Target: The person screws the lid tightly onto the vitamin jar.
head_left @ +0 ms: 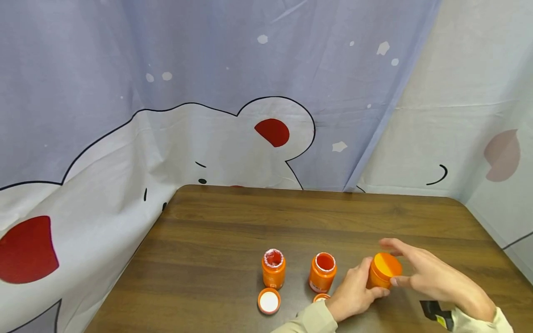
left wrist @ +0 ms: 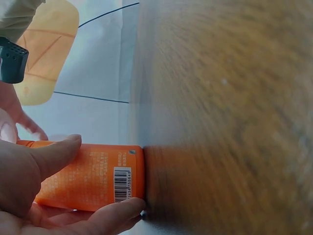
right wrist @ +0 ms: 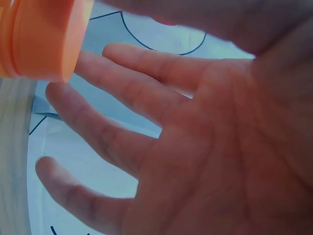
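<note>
On the right of the table in the head view, my left hand [head_left: 353,292] grips an orange plastic bottle [head_left: 380,276] by its side. The left wrist view shows the thumb and fingers around the bottle's printed label, and a barcode [left wrist: 122,184] near its base. The bottle stands upright with its orange lid [head_left: 387,264] on. My right hand [head_left: 437,276] is at the lid, thumb on the near side, the other fingers spread beyond it. In the right wrist view these fingers are extended and apart, with the lid [right wrist: 46,39] close to their tips.
Two uncapped orange bottles stand to the left, one farther left [head_left: 274,273] and one nearer [head_left: 322,275], with whitish rims. An upturned lid [head_left: 269,301] lies before the first; another lid [head_left: 320,297] is partly hidden by my left hand. A printed curtain [head_left: 233,148] hangs behind the wooden table [head_left: 200,259].
</note>
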### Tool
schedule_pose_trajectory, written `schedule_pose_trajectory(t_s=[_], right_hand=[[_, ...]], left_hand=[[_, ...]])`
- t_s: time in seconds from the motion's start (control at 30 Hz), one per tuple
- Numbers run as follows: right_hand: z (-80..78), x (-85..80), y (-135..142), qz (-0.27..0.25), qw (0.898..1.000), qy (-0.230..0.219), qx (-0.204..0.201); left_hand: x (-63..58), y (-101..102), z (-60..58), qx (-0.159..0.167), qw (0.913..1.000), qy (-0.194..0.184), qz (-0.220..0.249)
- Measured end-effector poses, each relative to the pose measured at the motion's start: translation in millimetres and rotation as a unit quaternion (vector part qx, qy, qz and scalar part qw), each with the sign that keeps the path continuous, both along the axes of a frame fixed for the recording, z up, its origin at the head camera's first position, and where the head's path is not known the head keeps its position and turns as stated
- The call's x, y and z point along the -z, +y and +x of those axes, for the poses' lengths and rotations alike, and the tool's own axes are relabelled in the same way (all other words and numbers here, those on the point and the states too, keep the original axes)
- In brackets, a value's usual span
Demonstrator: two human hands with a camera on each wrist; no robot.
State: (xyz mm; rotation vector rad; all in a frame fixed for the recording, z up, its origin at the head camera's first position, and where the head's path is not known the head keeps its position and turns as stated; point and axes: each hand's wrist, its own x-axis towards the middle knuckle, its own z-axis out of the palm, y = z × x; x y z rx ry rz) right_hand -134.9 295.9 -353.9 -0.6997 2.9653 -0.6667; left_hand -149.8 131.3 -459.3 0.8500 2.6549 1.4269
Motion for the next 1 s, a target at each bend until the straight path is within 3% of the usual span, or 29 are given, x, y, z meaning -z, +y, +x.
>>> schedule_pose_trajectory(t_s=[0.23, 0.47, 1.0], right_hand=[[-1.8, 1.6, 3.3, -0.008, 1.000, -0.022, -0.020], [-6.4, 3.6, 4.3, -0.004, 0.999, -0.012, -0.032], [-5.6, 3.4, 0.0, 0.005, 1.000, -0.018, 0.003]], left_hand=[[0.3, 0.7, 1.5, -0.004, 1.0000, -0.003, -0.004], [0.8, 0.7, 0.3, -0.001, 1.0000, 0.000, -0.005], [-0.8, 1.1, 0.9, -0.008, 0.9997, -0.021, -0.007]])
